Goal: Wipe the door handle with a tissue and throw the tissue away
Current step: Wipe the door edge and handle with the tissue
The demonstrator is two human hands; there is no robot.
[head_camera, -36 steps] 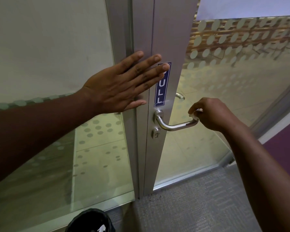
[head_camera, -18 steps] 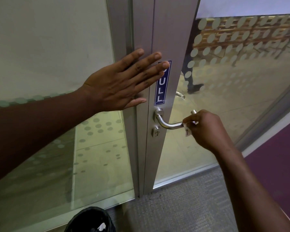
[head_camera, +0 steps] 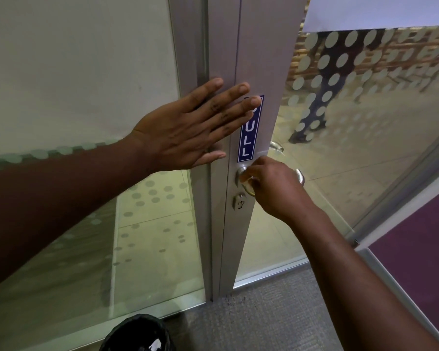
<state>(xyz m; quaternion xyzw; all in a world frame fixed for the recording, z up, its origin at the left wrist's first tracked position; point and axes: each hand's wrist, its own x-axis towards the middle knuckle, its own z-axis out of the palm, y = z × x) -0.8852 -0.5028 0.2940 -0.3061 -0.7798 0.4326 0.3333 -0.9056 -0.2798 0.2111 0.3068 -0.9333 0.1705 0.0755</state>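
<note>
Meanwhile the right hand point(head_camera: 271, 184) had slid from the door handle point(head_camera: 300, 176)'s tip to its base, fingers curled round it, tissue hidden, while the left hand point(head_camera: 188, 127) stayed spread flat on the door frame point(head_camera: 223, 46).

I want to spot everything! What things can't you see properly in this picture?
- Tissue: hidden inside the right hand, head view.
- Door handle: that hand covers its middle; only the tip and base show.
- PULL sign: left hand fingers cover the first letter.
- Black bin: cut off by the bottom edge.
- Someone behind the dotted glass: only legs show.

A black-lined bin point(head_camera: 137, 334) stands on the grey carpet point(head_camera: 264, 312).
</note>
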